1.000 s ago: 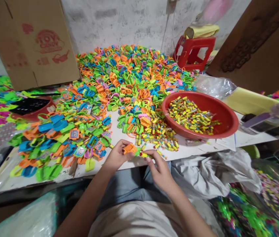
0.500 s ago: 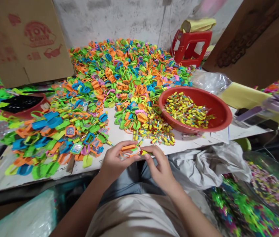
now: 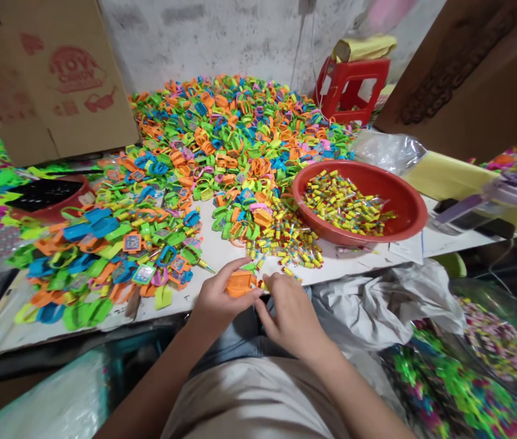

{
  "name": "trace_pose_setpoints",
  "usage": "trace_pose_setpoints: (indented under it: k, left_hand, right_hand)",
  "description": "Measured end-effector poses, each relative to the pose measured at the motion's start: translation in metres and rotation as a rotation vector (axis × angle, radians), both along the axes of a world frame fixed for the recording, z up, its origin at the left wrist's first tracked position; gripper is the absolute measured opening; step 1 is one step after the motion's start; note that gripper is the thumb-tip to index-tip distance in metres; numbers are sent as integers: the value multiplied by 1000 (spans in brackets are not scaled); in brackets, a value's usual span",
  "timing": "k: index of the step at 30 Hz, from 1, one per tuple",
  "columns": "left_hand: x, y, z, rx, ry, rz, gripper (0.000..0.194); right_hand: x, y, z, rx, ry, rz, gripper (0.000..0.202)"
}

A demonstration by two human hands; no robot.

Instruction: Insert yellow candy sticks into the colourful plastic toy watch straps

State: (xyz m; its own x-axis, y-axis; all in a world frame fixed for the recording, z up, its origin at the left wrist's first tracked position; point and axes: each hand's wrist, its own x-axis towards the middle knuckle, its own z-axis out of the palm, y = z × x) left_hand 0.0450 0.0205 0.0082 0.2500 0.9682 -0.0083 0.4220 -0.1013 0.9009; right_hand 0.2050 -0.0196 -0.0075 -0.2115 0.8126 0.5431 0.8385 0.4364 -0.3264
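My left hand (image 3: 215,300) is closed around an orange toy watch (image 3: 241,283), with its broad, flat part turned up between thumb and fingers. Right beside it, my right hand (image 3: 288,308) pinches a small yellow-and-red candy packet (image 3: 261,284) against the watch's edge; the fingers cover most of it. Loose candy packets (image 3: 288,241) lie on the table just beyond the hands. To the left is a heap of toy watches (image 3: 133,242) in orange, green, blue and yellow, some with yellow packets among them.
A red basin (image 3: 405,228) of yellow candy packets stands on the right. Behind is a large pile of toy watches (image 3: 240,122). Cardboard boxes (image 3: 66,128) flank the table, with a red stool (image 3: 354,91) at the back. Crumpled white plastic (image 3: 372,305) hangs at the front right edge.
The orange watch has turned so its broad side faces up. My right hand has come in closer, its fingers curling over the packet at the watch.
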Motion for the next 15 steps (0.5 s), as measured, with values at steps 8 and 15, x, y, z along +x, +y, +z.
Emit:
trace_pose_setpoints:
  k: [8, 15]
  left_hand:
    - [-7, 4, -6, -174, 197, -238, 45]
    - [-87, 42, 31, 272, 452, 332, 51]
  right_hand:
    - [4, -1, -16, -257, -140, 59, 14]
    - [49, 26, -53, -253, -236, -275, 19]
